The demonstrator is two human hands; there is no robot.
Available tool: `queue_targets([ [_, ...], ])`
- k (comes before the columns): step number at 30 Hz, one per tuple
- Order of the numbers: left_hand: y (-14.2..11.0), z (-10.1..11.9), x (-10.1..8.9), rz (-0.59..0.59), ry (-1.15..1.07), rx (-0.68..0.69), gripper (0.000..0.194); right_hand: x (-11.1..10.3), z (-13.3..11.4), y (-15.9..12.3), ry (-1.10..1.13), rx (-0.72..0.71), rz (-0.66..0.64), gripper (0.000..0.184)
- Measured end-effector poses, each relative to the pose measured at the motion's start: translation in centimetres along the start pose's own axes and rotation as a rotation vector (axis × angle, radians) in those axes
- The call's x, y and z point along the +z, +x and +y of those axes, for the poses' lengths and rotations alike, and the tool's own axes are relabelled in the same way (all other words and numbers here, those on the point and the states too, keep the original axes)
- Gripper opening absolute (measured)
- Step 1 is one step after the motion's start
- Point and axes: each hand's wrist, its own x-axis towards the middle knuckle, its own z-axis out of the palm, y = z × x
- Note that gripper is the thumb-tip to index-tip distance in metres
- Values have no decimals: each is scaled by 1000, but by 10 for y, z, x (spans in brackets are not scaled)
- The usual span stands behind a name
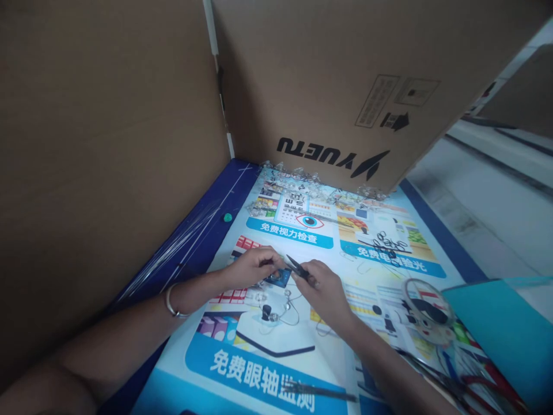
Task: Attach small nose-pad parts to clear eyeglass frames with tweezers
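My left hand [254, 265] is closed in a pinch above a printed blue-and-white poster [276, 369] on the table; what it pinches is too small to name. A metal bangle sits on that wrist. My right hand [322, 285] is closed on small dark pliers [296, 266], whose tips point up-left toward my left fingers. Just below the hands lie thin wire pieces with clear beads [270, 314] on the poster.
Tall cardboard walls [345, 75] stand at the left and back. A pile of small dark rings [386, 242] lies right of centre. Clear crinkled bits [298, 176] line the back edge. A teal sheet [505, 334], a round clear dish [425, 305] and red-handled tools [484, 386] sit at the right.
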Motion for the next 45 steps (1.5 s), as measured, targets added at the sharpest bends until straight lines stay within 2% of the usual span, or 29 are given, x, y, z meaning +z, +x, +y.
queue_targets([
  [8,1,-1,-1,-25,-42,29,14,11,-7,11,27,30,-89,7],
  [19,1,-6,-2,-44,-73,7,11,19,-7,9,-1,15,-29,13],
  [31,0,-8,0,-5,-174,-56,10,20,-7,7,-65,-111,-32,8],
  [35,0,-5,-2,-22,-144,-39,9,20,-4,6,-83,-190,-6,10],
  [45,1,-7,0,-11,-251,-88,8,20,-6,4,-183,-287,57,10],
])
